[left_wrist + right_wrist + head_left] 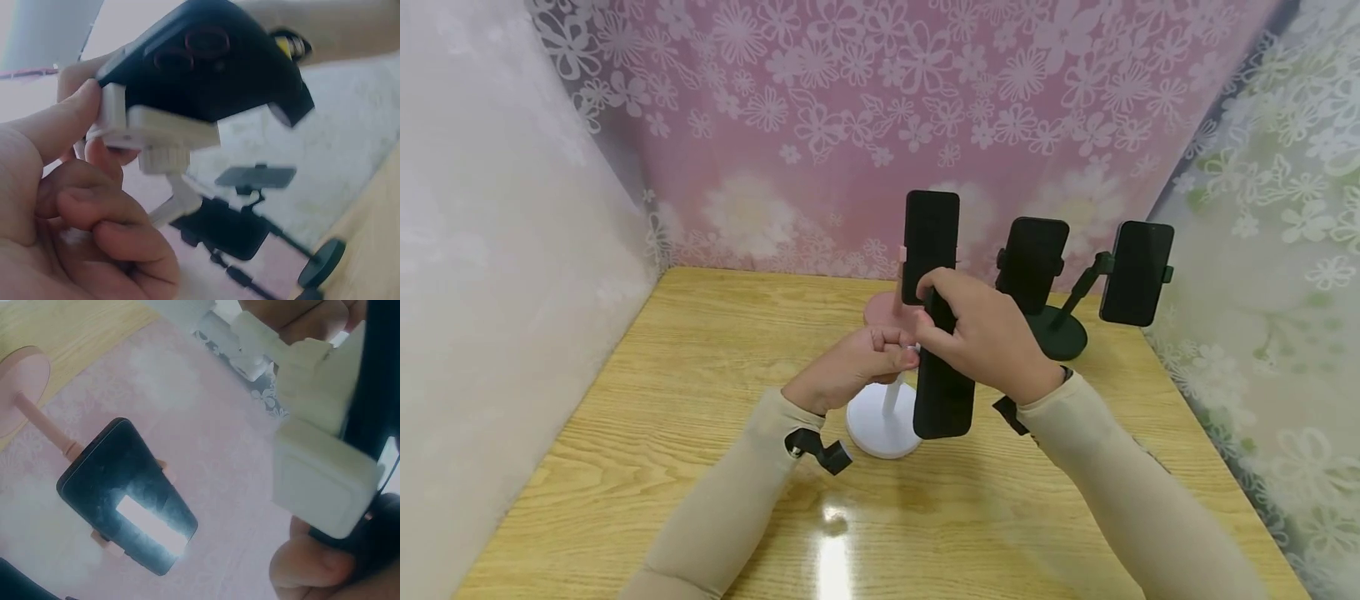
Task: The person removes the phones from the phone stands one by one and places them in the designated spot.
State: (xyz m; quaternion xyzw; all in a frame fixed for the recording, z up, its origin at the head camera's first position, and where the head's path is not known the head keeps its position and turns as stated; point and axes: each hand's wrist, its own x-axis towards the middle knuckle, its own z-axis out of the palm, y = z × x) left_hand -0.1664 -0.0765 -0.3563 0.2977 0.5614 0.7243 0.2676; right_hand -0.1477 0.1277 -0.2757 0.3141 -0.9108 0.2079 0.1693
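- The black smartphone [944,404] lies against the clamp [172,128] of the white stand [883,427], above the surface [700,417].
- It looks stiff, fairly light, probably slick and breakable at the glass; its long edges seem the safest hold.
- Hands: the right hand [988,333] grips its upper part; the left hand [861,362] pinches the clamp's end.
- Behind are 3 other smartphones [1137,275].
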